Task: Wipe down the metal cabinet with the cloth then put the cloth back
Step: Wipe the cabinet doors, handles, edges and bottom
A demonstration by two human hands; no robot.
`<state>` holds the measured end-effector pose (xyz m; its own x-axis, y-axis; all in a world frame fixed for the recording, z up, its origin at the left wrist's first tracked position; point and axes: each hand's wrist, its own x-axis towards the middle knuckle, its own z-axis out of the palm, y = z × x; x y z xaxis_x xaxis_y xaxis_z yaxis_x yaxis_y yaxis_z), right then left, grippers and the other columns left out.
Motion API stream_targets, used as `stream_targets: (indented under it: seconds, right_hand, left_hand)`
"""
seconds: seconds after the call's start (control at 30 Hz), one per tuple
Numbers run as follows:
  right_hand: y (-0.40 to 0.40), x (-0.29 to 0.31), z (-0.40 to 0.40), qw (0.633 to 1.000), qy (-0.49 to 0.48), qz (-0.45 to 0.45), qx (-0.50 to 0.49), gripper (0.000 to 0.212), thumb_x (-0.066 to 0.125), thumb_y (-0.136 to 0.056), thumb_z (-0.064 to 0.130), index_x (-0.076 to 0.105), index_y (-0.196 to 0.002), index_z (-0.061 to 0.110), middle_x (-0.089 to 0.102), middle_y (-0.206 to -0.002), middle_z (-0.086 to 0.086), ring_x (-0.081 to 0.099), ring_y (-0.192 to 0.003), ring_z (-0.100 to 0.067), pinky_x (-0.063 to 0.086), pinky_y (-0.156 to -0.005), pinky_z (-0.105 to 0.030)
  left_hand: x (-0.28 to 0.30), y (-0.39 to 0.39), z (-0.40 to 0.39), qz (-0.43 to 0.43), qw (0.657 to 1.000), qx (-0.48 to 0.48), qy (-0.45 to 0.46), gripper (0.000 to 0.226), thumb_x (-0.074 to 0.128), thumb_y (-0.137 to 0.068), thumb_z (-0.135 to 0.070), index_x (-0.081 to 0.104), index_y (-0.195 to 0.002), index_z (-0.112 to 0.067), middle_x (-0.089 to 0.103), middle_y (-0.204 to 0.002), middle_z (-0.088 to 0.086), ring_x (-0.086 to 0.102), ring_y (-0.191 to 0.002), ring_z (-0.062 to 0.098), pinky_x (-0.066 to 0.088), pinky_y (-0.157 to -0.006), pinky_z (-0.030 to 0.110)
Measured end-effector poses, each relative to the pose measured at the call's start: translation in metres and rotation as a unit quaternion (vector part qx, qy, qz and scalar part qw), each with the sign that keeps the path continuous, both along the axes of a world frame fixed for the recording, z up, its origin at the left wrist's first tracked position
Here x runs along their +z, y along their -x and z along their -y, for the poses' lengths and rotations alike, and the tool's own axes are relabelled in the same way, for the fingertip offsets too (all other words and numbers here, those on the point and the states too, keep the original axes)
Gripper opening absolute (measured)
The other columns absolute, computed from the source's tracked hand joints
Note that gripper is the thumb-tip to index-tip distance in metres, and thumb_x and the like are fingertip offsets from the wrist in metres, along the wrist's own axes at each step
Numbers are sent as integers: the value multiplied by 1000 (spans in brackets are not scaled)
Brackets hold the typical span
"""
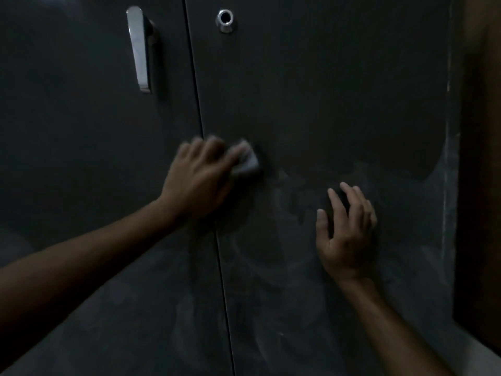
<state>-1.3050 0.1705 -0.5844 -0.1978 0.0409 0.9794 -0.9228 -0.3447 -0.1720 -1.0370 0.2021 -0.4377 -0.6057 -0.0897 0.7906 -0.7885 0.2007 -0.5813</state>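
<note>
A dark grey metal cabinet with two doors fills the view. My left hand presses a small grey cloth against the right door, just right of the seam between the doors; the hand and cloth are blurred. My right hand rests on the right door lower down, with its fingers spread and nothing in it. The upper part of the right door looks darker and cleaner, while the lower part shows pale dusty smears.
A chrome handle is mounted on the left door near the top. A round metal lock sits on the right door. A brown wooden surface borders the cabinet on the right.
</note>
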Motion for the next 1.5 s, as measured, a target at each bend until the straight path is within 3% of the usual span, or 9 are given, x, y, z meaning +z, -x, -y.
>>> stream_targets:
  seconds: [0.1,0.27,0.5,0.67,0.87,1.07,1.27,1.4,1.5]
  right_hand:
    - [6,-1,3,1000,11,7,2,34,54,-99,24,63,-126,5,56,-138,-17,46,-134,-35,35,-111,-52]
    - [23,-7,5,998,24,49,6,33,51,-98,20,65,-124,3,58,-134,-18,50,-129,-37,38,-106,-54]
    - [48,-21,8,999,13,50,-9,33,53,-97,17,64,-125,4,58,-134,-18,50,-128,-37,39,-105,-55]
    - [62,-25,8,997,-1,79,1,36,48,-98,19,62,-127,3,55,-136,-19,48,-130,-37,36,-109,-52]
    - [73,-35,9,997,-11,75,-2,38,50,-98,21,61,-129,2,55,-137,-20,48,-131,-38,37,-108,-54]
    - [85,-40,9,995,-25,93,5,41,48,-99,24,59,-130,2,52,-139,-20,45,-133,-38,37,-107,-58]
    - [92,-46,6,991,-64,118,5,45,47,-97,29,55,-136,6,45,-147,-17,37,-139,-36,31,-111,-58]
    - [101,-52,7,986,-83,143,8,51,48,-97,32,48,-140,4,39,-151,-18,33,-141,-36,29,-113,-57]
    - [108,-59,7,982,-86,167,2,54,45,-97,34,47,-139,0,40,-149,-19,36,-140,-38,31,-111,-59]
  left_hand:
    - [-2,39,1,-66,998,-1,-15,62,47,-93,-45,44,-148,-15,49,-116,18,45,-93,35,36,-77,44]
    - [-82,56,8,224,973,-17,-44,58,52,-92,-46,50,-142,-16,51,-111,9,45,-87,29,32,-72,40]
    - [-16,106,13,-80,997,8,-13,62,46,-95,-46,44,-149,-15,50,-119,17,43,-95,33,29,-77,41]
    - [-74,105,14,246,967,-36,-49,59,46,-94,-48,52,-142,-15,54,-111,12,42,-86,29,30,-72,40]
    - [11,146,17,-114,993,7,-15,63,50,-93,-43,43,-150,-16,50,-123,20,48,-97,38,38,-80,45]
    - [-62,148,23,239,969,-38,-48,61,45,-93,-45,50,-145,-15,53,-113,11,43,-89,29,31,-73,40]
    - [17,201,25,-72,997,-2,-18,65,44,-92,-46,42,-150,-16,49,-124,17,47,-99,35,35,-79,42]
    - [-62,207,32,226,972,-47,-29,62,48,-90,-44,52,-144,-14,49,-116,10,45,-91,28,31,-72,39]
    - [-44,208,37,201,979,-34,-15,60,50,-89,-43,54,-142,-15,46,-117,11,44,-92,30,29,-73,40]
